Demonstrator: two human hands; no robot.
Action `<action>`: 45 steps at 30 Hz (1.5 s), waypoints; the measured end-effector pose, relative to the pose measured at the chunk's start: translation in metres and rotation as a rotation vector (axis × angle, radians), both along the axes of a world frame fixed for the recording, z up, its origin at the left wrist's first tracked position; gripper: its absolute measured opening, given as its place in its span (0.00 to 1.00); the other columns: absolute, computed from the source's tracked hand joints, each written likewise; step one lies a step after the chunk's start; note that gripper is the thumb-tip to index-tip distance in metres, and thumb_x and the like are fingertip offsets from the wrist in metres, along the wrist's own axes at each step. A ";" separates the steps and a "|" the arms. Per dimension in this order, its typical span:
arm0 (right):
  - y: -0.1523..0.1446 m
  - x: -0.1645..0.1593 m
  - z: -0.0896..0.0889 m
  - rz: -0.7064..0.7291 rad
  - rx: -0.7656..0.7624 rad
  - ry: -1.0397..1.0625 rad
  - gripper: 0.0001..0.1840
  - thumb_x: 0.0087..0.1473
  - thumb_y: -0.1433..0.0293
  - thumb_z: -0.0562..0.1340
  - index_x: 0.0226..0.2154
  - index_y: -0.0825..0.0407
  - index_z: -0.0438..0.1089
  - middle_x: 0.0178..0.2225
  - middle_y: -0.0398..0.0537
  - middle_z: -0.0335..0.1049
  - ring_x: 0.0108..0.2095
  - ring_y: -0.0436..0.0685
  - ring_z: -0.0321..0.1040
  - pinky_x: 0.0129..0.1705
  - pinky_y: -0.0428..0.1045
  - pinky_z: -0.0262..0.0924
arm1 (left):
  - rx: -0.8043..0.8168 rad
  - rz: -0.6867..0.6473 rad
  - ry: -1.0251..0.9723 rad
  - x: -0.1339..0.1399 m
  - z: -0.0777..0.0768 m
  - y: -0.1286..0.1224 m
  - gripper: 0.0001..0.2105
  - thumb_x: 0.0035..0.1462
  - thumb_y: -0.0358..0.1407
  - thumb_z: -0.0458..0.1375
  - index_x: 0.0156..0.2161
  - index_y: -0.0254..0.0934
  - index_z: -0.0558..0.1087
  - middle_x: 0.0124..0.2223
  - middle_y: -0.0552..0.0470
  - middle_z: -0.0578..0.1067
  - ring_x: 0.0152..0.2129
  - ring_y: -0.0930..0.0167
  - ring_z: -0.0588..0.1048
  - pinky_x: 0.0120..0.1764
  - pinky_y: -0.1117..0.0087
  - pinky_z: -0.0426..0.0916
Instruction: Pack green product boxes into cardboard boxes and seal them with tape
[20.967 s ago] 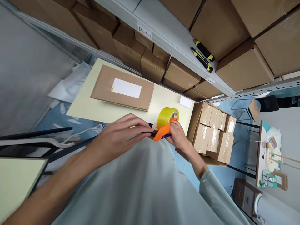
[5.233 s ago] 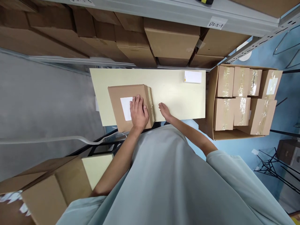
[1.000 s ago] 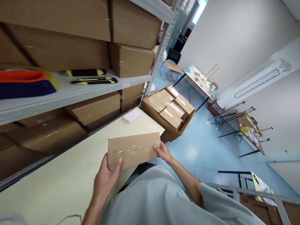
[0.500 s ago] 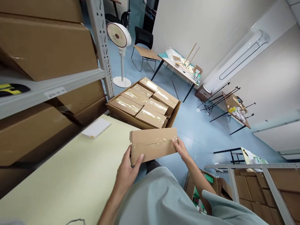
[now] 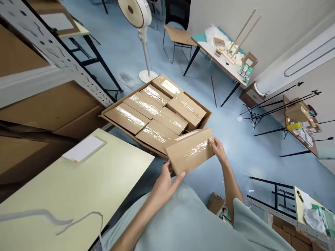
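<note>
Between my two hands is a small brown cardboard box [image 5: 192, 151], its top crossed by shiny clear tape. My left hand [image 5: 164, 184] grips its near left corner, with the thumb on top. Fingers of my right hand [image 5: 217, 149] close on its right end. The held box is tilted and overlaps the near edge of a large open carton [image 5: 120, 129] in the view. Inside that carton lie several similar taped boxes [image 5: 146, 104], packed side by side, with a dark gap near the right side.
At left stands a pale yellow table [image 5: 104, 174] with a white flat box [image 5: 83, 149] and a grey cord [image 5: 86, 214]. Metal shelving [image 5: 70, 66] with cartons rises beyond it. A white fan [image 5: 145, 45], a chair [image 5: 178, 35] and a cluttered table [image 5: 220, 59] stand farther back.
My hands have carried the small box right and tilted it, so it now overlaps the large carton's near edge. The view has turned, with the shelving shifting left.
</note>
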State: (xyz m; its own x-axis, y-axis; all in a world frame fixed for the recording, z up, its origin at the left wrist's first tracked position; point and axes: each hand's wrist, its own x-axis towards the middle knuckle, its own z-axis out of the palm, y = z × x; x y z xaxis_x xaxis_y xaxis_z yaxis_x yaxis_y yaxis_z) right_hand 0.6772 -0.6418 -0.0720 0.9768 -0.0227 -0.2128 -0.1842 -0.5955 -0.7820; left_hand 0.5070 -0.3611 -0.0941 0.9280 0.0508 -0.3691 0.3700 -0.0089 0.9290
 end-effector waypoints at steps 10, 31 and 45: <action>0.028 0.123 0.012 0.459 -0.566 0.184 0.22 0.71 0.47 0.61 0.46 0.45 0.81 0.47 0.50 0.87 0.49 0.67 0.81 0.44 0.51 0.63 | -0.450 0.222 0.475 0.043 0.008 -0.045 0.29 0.54 0.56 0.76 0.53 0.42 0.77 0.65 0.39 0.82 0.68 0.50 0.76 0.73 0.46 0.67; 0.069 0.166 -0.045 0.480 -0.680 0.139 0.22 0.73 0.49 0.61 0.56 0.43 0.81 0.58 0.52 0.85 0.60 0.71 0.80 0.57 0.56 0.69 | -0.421 0.268 0.504 0.070 0.003 -0.016 0.31 0.50 0.59 0.75 0.51 0.41 0.76 0.60 0.40 0.84 0.64 0.51 0.79 0.69 0.51 0.71; 0.052 0.149 0.005 0.447 -0.511 0.022 0.22 0.73 0.51 0.59 0.45 0.44 0.85 0.47 0.54 0.88 0.51 0.70 0.83 0.50 0.56 0.70 | -0.456 0.203 0.373 0.049 0.010 -0.012 0.30 0.54 0.62 0.73 0.53 0.43 0.83 0.62 0.40 0.83 0.63 0.50 0.79 0.65 0.53 0.75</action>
